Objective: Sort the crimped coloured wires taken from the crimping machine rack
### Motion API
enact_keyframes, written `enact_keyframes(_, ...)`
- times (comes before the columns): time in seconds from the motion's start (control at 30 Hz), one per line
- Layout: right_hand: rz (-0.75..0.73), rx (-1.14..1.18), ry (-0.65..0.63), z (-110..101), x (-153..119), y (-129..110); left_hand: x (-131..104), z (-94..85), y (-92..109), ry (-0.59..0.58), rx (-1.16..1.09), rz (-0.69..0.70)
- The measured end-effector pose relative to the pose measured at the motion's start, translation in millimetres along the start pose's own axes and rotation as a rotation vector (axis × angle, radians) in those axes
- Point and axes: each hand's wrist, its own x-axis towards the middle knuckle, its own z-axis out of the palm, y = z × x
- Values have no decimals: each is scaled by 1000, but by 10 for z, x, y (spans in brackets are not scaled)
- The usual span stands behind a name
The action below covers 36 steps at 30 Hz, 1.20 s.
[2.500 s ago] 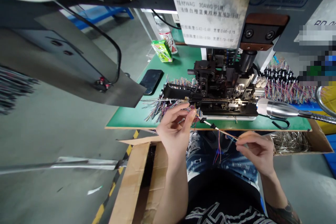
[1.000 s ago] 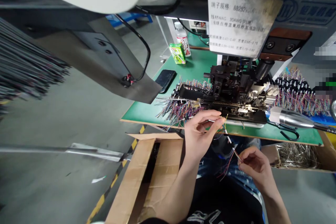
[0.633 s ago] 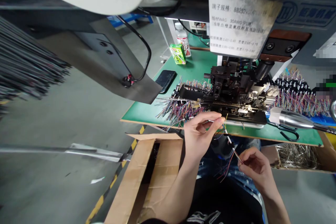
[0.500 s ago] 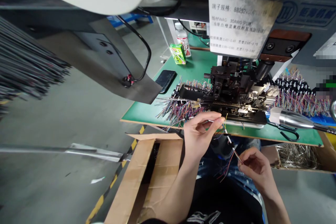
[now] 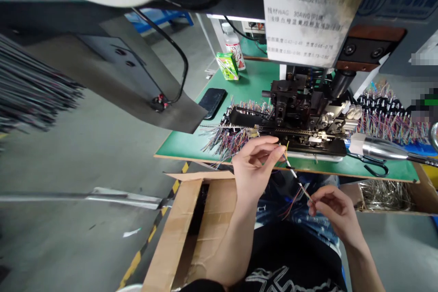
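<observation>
Pinching cable at four o'clock of centre, eleven-o'clock end with left hand, five-o'clock end with right hand, near machine with phone at its nine o'clock.

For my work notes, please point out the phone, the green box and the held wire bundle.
phone (image 5: 212, 103), head view: dark upper face
green box (image 5: 227, 66), head view: printed side
wire bundle (image 5: 293, 173), head view: white middle section

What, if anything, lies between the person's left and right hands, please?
In the head view, a thin, partly white wire bundle spans the gap, slanting from the left hand to the right hand.
</observation>
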Motion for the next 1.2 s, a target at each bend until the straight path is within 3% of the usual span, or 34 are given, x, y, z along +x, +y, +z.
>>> enact_keyframes(0.23, 9, 64, -130, -20, 121, -133, 119, -25, -37, 92, 65, 96)
enact_keyframes(0.63, -18, 130, -330, -81, 164, -167, 169, -90, -115, 120, 144, 164)
enact_keyframes(1.2, -76, 149, -342, -72, 159, -164, 179, -102, -119, 124, 130, 185)
